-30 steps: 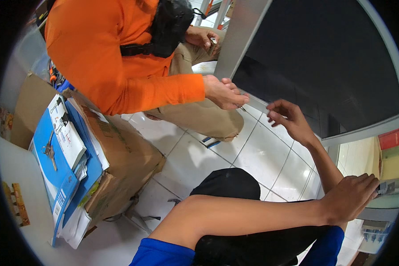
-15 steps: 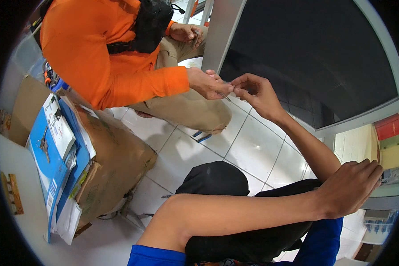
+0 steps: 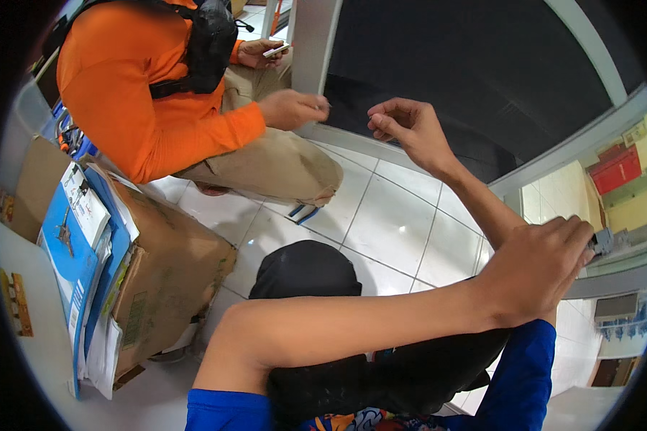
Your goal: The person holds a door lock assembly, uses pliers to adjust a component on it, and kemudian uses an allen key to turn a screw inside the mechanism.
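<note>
My left hand point(image 3: 539, 271) reaches across to the right with its fingers curled over a small grey metal piece point(image 3: 605, 241), which shows past the fingertips beside the door frame. The back of the hand hides most of the grip. My right hand point(image 3: 410, 129) is raised in front of the dark door panel point(image 3: 474, 72), thumb and fingers pinched together. Whatever is between them is too small to name. Across from it, apart from my fingers, is a co-worker's closed hand point(image 3: 293, 109), slightly blurred. Their other hand holds a small flat white thing point(image 3: 277, 50).
A cardboard box point(image 3: 172, 280) stands at left, with blue folders point(image 3: 68, 237) and papers leaning on it. A blue-handled tool point(image 3: 304, 213) lies on the tiled floor near the co-worker's knee. A red box point(image 3: 615, 172) is at far right.
My right hand and the co-worker's hand, which were touching over a thin metal tool, have drawn apart. That tool no longer shows. The whole view has shifted; my left hand stays by the metal piece.
</note>
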